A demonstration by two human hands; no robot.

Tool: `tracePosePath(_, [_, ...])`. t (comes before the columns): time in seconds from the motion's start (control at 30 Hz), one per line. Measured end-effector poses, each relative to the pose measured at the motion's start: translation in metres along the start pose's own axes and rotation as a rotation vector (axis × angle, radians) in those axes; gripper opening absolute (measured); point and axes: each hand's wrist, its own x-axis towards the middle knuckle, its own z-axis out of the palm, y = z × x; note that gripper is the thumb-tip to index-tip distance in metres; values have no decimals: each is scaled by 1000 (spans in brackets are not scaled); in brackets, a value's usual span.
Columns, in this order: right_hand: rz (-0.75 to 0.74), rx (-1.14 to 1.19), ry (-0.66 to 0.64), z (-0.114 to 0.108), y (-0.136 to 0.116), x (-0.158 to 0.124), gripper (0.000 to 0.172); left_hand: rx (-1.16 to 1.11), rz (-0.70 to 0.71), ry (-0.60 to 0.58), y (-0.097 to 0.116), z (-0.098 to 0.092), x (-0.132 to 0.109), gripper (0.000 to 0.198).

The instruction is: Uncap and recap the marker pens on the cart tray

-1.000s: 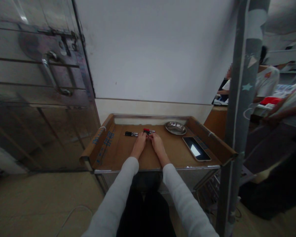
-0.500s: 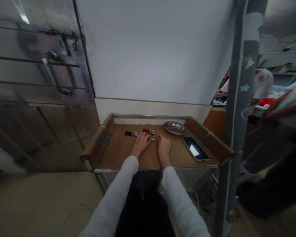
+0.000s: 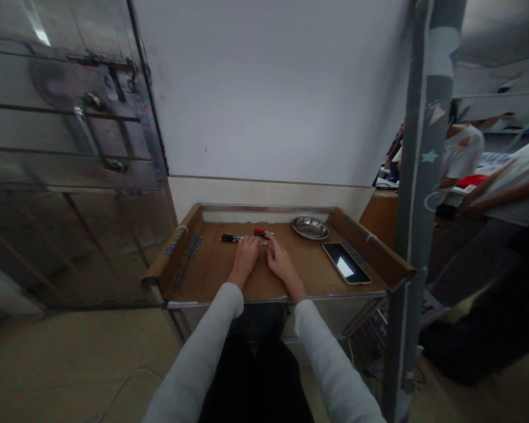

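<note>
Markers [image 3: 229, 238] (black) and red pen [image 3: 260, 232] are laid left of steel dish [image 3: 311, 228], likely for easy reach. Pale piece [image 3: 265, 243], also left of dish, is flanked by left hand [image 3: 245, 254] and right hand [image 3: 281, 259], perhaps for steadying; whether it's gripped can't be told.

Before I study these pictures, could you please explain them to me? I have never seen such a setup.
There is no machine: these are a person's bare hands, seen by a camera on that person's head, looking forward and down. The left hand and right hand come close together over the cardboard; what they hold is too hidden to tell. Just beyond them lie black markers and a red marker. To the right are a metal dish and a phone.
</note>
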Motion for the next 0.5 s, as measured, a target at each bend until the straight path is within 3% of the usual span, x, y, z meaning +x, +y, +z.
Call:
tracePosePath(0.1, [13, -13, 9, 3, 1, 0, 57, 19, -130, 43, -5, -6, -9, 22])
tracePosePath(0.3, [183, -298, -23, 6, 9, 7, 35, 28, -379, 54, -18, -7, -16, 21])
tracePosePath(0.5, [220, -430, -47, 7, 10, 15, 34, 178, -444, 116, -25, -1, -10, 26])
